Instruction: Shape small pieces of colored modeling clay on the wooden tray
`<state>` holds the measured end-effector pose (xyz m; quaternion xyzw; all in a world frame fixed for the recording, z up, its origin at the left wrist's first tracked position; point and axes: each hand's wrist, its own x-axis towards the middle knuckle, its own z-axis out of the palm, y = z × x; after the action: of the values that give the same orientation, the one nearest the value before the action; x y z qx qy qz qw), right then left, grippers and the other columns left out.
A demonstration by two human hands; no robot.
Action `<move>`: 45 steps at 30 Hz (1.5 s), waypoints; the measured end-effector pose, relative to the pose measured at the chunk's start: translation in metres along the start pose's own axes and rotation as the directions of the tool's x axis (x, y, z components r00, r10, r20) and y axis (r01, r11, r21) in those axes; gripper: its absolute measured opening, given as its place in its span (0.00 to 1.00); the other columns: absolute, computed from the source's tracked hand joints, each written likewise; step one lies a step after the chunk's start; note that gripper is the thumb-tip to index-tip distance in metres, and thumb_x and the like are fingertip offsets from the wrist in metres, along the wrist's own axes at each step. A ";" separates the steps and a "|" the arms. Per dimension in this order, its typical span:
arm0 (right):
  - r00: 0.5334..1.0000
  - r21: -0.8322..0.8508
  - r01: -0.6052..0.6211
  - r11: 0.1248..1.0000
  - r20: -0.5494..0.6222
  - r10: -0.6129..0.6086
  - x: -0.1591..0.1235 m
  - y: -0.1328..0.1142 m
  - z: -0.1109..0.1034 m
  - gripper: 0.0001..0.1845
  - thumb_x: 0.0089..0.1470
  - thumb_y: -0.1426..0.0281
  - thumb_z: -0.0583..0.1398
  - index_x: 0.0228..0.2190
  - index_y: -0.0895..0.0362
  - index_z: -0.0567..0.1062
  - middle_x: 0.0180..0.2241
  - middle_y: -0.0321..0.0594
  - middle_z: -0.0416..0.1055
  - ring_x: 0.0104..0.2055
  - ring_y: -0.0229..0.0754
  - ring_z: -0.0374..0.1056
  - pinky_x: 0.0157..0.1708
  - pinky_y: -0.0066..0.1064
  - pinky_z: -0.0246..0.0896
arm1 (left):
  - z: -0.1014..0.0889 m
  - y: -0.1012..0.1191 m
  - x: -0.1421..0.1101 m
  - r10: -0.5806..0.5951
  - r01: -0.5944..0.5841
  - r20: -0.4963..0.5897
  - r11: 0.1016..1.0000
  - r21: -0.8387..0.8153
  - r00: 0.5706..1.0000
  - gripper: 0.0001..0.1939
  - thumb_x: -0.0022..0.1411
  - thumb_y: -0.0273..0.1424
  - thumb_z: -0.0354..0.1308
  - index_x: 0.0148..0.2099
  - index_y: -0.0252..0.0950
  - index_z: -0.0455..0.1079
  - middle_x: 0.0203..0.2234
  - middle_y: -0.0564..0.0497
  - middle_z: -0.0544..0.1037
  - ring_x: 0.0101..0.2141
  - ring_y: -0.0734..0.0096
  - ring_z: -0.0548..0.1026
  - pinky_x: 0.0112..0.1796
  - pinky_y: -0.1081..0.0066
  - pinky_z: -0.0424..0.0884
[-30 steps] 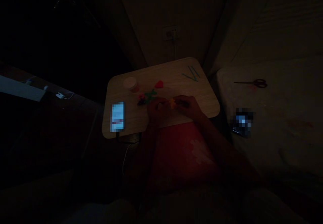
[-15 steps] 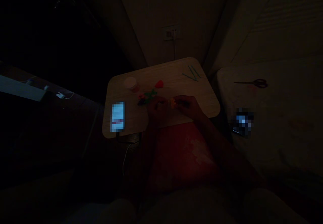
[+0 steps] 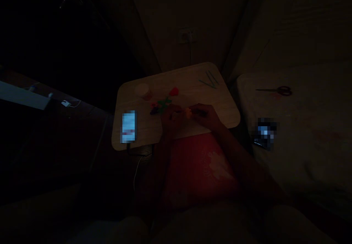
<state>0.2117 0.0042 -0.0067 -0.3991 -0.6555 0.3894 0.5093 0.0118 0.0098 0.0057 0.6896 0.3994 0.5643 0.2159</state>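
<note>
In dim light, both my hands are at the near side of a small wooden table [image 3: 189, 77]. A small orange-yellow piece [image 3: 188, 113], its kind unclear, is between my fingertips. My right hand [image 3: 205, 115] is closed on it from the right. My left hand [image 3: 172, 117] is curled at its left side; what its fingers grip is too dark to make out. Just beyond my left hand lie a green branching piece [image 3: 165, 104], a pink piece [image 3: 154, 105] and a dark piece [image 3: 154, 110]. A red lump [image 3: 174, 91] sits farther back.
A pale-lidded tub [image 3: 143, 91] stands at the table's back left, with a lit phone [image 3: 128, 126] nearer me. Thin blue-green sticks [image 3: 209, 79] lie at the back right. On the pale surface to the right are scissors [image 3: 275, 90] and a blurred-out device [image 3: 264, 134].
My hands stay in nearly the same place. The orange-yellow piece shifts very slightly between my fingertips. Nothing else visibly moves.
</note>
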 end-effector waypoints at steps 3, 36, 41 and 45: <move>1.000 0.011 -0.007 1.000 0.022 0.007 0.000 0.000 0.000 0.17 0.54 0.57 0.70 0.43 0.52 0.86 0.41 0.44 0.84 0.40 0.46 0.78 0.41 0.37 0.72 | 0.000 0.001 0.000 0.010 -0.010 -0.008 0.999 -0.031 1.000 0.04 0.63 0.32 0.66 0.34 0.38 0.77 0.31 0.51 0.80 0.34 0.68 0.78 0.38 0.67 0.75; 0.940 -0.365 -0.076 0.928 -0.337 -0.056 0.007 0.007 0.000 0.13 0.61 0.60 0.64 0.43 0.53 0.83 0.42 0.47 0.81 0.46 0.53 0.74 0.52 0.49 0.68 | -0.005 0.006 -0.002 0.008 -0.039 0.082 0.923 0.383 0.997 0.05 0.60 0.29 0.57 0.40 0.39 0.72 0.37 0.45 0.80 0.43 0.52 0.77 0.50 0.52 0.70; 0.931 -0.550 -0.179 0.816 -0.363 -0.041 0.009 0.010 0.001 0.13 0.62 0.60 0.64 0.42 0.53 0.86 0.47 0.51 0.79 0.52 0.60 0.68 0.56 0.57 0.63 | -0.005 0.018 -0.005 -0.134 -0.038 0.214 0.761 0.647 0.968 0.15 0.51 0.25 0.62 0.44 0.39 0.72 0.45 0.38 0.77 0.50 0.37 0.74 0.52 0.44 0.65; 0.929 -0.605 -0.213 0.767 -0.370 -0.033 0.009 0.011 0.003 0.12 0.62 0.63 0.65 0.43 0.53 0.86 0.48 0.52 0.78 0.52 0.61 0.66 0.54 0.57 0.63 | -0.001 0.018 -0.006 -0.205 -0.056 0.287 0.716 0.696 0.936 0.13 0.52 0.26 0.63 0.42 0.37 0.69 0.45 0.34 0.76 0.50 0.34 0.72 0.51 0.42 0.64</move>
<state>0.2084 0.0161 -0.0142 -0.6432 -0.6235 0.0896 0.4353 0.0158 -0.0059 0.0155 0.7903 0.5651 0.2347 0.0308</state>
